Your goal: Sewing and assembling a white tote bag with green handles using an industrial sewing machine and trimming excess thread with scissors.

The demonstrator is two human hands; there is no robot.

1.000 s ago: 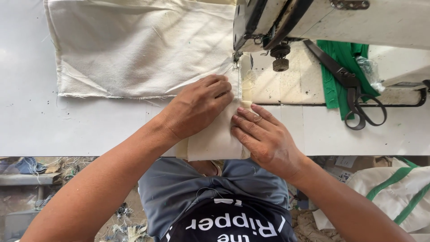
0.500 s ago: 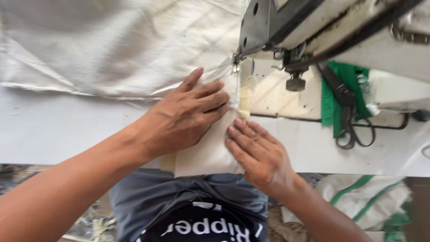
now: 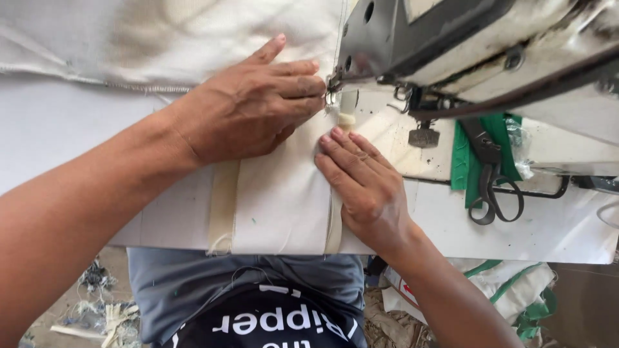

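Observation:
A piece of off-white cloth (image 3: 277, 193) lies flat on the white sewing table (image 3: 541, 225) and runs under the head of a grey sewing machine (image 3: 464, 45). My left hand (image 3: 248, 106) presses flat on the cloth, its fingertips right beside the presser foot (image 3: 333, 95). My right hand (image 3: 364, 180) lies flat on the cloth's right folded edge, just in front of the needle. A larger mass of the same cloth (image 3: 161, 38) is bunched behind the left hand.
Black-handled scissors (image 3: 493, 187) lie on a green cloth (image 3: 467, 161) to the right of the machine. Thread scraps (image 3: 97, 309) litter the floor at lower left. White bags with green trim (image 3: 509, 290) sit on the floor at lower right.
The view has drawn in closer to the needle. Both hands have slid forward with the cloth, and the left fingertips now reach the presser foot.

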